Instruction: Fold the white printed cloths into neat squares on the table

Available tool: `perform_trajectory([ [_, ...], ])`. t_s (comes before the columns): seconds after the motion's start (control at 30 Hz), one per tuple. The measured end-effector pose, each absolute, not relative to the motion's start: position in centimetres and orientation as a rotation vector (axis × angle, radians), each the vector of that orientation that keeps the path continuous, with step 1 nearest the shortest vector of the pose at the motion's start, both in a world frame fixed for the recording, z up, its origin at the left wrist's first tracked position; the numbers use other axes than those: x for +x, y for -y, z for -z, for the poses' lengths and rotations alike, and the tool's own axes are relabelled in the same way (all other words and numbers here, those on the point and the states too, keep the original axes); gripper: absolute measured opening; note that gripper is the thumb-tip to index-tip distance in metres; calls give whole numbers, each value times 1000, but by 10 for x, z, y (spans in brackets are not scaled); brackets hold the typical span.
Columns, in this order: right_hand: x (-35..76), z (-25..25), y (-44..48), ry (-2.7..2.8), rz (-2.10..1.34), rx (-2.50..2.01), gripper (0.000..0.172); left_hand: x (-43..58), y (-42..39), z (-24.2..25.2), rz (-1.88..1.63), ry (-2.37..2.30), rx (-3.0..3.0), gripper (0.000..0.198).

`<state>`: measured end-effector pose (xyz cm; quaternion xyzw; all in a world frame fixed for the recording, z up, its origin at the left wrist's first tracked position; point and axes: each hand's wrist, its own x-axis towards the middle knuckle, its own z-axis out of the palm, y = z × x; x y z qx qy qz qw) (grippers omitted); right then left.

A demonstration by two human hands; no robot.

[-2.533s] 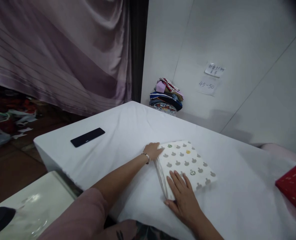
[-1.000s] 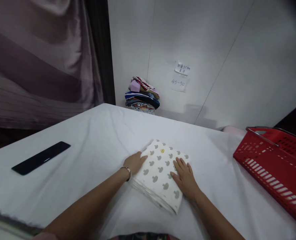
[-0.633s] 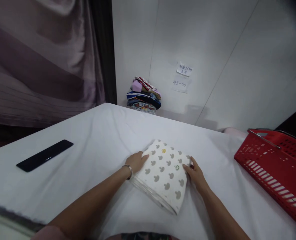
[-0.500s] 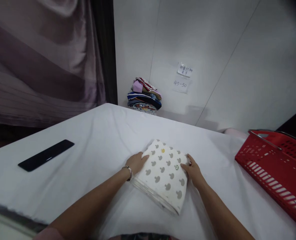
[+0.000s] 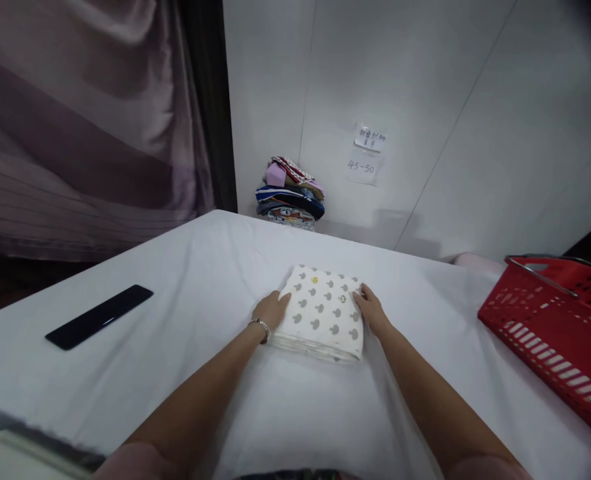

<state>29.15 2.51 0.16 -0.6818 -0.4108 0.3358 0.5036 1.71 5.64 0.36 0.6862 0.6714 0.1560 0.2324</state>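
Note:
A folded white cloth [image 5: 320, 310] with grey mushroom-like prints lies on the white-covered table [image 5: 200, 267], its layered folded edge facing me. My left hand [image 5: 271, 312], with a bracelet at the wrist, grips the cloth's left edge, thumb on top. On the opposite side, my right hand [image 5: 371, 308] holds the right edge near the far corner, thumb on top as well. The fingertips under the cloth are hidden.
A long black flat object [image 5: 99, 316] lies on the table at the left. On the right stands a red basket [image 5: 550, 327] with metal handles. Folded fabrics [image 5: 290, 193] are piled beyond the far edge, by the wall with paper signs [image 5: 368, 153].
Both hands have moved the cloth away from me and slightly left. It has turned, so its near edge now runs more nearly level across the view.

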Motion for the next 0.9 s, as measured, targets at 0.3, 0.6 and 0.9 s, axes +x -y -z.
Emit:
perform_trajectory([
  [0.3,281,-4,66,945,-1007,-1681,64,8,-36,-9,-713,-1801,1870,39],
  [0.6,265,4,81,1121,-932,-1640,72,1,-28,-7,-584,-1892,1970,44],
  [0.9,263,9,89,1344,-544,-1802,58,2,-23,-6,-662,-1884,1953,38],
])
